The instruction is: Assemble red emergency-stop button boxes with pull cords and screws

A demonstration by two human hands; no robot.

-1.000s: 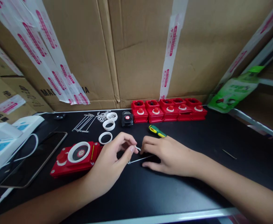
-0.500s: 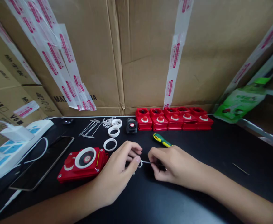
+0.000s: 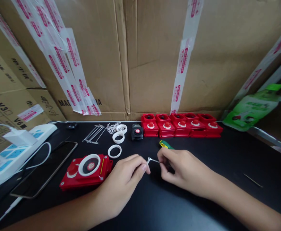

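Observation:
My left hand (image 3: 131,175) is closed, its thumb and forefinger pinching a small whitish fitting (image 3: 149,160). From the right, my right hand (image 3: 179,165) grips a thin metal rod (image 3: 156,160) between thumb and fingers. The rod's left end meets the fitting; whether it passes through I cannot tell. Beyond my right hand lies a green and yellow screwdriver (image 3: 165,144), partly covered by that hand. Left of my left hand sits a red housing (image 3: 82,181) with a red knob and a white ring (image 3: 99,165) around its dark round window.
Several red housings (image 3: 166,130) line the back, beside a black part (image 3: 137,132). White rings (image 3: 114,151), small pale pieces (image 3: 112,128) and thin rods (image 3: 93,134) lie left of centre. A phone (image 3: 46,166) and power strip (image 3: 34,136) are leftward; a loose rod (image 3: 253,180) lies right.
Both hands have shifted slightly right. The fitting is turned and now stands up from my left fingertips, where a ring-shaped end showed before. My right hand covers more of the screwdriver.

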